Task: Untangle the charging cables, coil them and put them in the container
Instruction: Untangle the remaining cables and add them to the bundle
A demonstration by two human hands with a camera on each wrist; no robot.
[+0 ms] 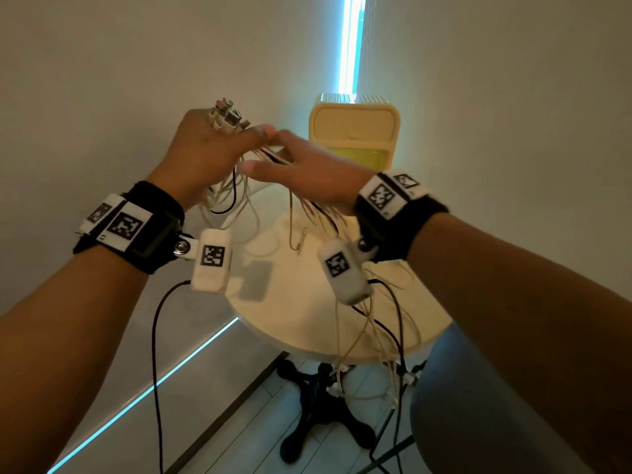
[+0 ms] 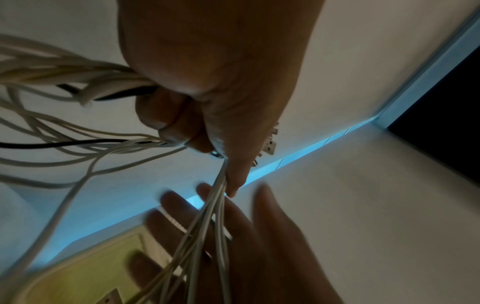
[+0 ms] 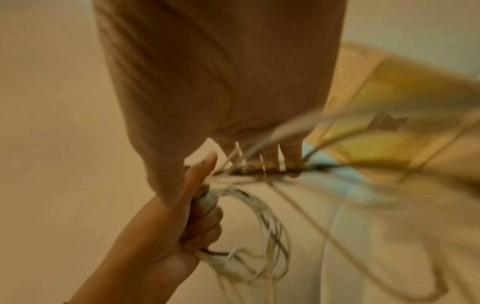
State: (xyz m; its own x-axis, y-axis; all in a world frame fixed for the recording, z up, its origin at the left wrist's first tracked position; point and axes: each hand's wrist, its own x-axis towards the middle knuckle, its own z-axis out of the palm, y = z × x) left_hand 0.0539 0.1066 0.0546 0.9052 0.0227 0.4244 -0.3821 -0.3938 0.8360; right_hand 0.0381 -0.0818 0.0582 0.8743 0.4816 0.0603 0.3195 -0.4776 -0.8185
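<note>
My left hand (image 1: 205,148) grips a bundle of white and black charging cables (image 1: 232,196), raised above the table. Their plug ends (image 1: 227,116) stick up out of the fist. Loops of cable (image 2: 64,144) hang from that hand. My right hand (image 1: 307,172) lies flat beside it with straight, spread fingers (image 2: 182,207), and several strands (image 2: 207,226) run from the left thumb across its palm. The loose ends (image 1: 369,336) trail over the table's front edge. The yellow container (image 1: 354,131) stands open-fronted at the back of the table, beyond both hands. The right wrist view is blurred.
The small round cream table (image 1: 301,313) stands in a corner between two walls, on a black footed base (image 1: 321,405). My knee in blue cloth (image 1: 478,405) is at its right front. A black camera lead (image 1: 155,336) hangs from my left wrist.
</note>
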